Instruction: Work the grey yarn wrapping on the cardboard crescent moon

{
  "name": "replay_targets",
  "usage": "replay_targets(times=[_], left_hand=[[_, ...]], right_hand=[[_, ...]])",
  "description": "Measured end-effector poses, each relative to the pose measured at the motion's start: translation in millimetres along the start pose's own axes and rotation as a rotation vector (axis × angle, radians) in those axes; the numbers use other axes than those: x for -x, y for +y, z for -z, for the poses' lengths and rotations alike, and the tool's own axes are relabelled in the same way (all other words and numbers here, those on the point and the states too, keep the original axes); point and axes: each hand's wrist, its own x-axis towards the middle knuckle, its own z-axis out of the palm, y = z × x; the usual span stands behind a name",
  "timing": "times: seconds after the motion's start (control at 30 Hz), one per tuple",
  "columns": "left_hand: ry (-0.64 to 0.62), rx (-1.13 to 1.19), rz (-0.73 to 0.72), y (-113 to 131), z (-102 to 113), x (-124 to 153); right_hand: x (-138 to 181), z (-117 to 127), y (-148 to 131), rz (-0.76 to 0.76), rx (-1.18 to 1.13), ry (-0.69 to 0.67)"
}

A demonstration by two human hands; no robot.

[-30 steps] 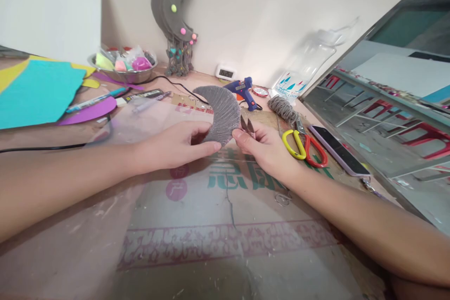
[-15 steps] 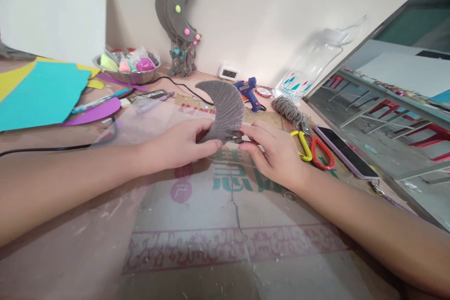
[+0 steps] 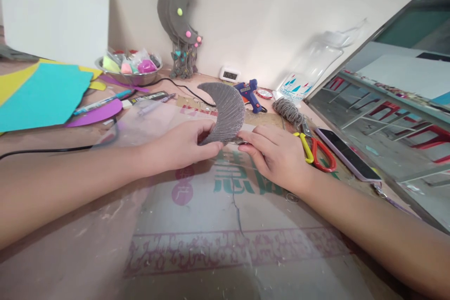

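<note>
A crescent moon (image 3: 228,108) wound closely with grey yarn stands upright above the table. My left hand (image 3: 188,143) grips its lower end between thumb and fingers, hiding the lower tip. At the moon's lower right edge, my right hand (image 3: 274,152) pinches a short bit of grey yarn between thumb and forefinger; the fingertips cover most of it. Beneath both hands lies a clear plastic sheet (image 3: 211,218) over printed cardboard.
Behind the moon lies a blue glue gun (image 3: 249,94). To the right are a grey yarn bundle (image 3: 288,110), scissors (image 3: 323,153) and a phone (image 3: 348,153). Coloured sheets (image 3: 45,96) and a metal bowl (image 3: 135,76) occupy the left. A finished-looking moon hanging (image 3: 181,14) is against the wall.
My right fingertips have closed in slightly on the moon's lower edge, and the gap there has narrowed. The moon has turned slightly; the whole view has shifted a little.
</note>
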Motion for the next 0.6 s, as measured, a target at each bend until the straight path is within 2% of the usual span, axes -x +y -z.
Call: replay_targets(times=[0.6], left_hand=[[-0.003, 0.002, 0.007, -0.1, -0.2, -1.5]], right_hand=[[-0.2, 0.8, -1.6, -0.02, 0.021, -0.05]])
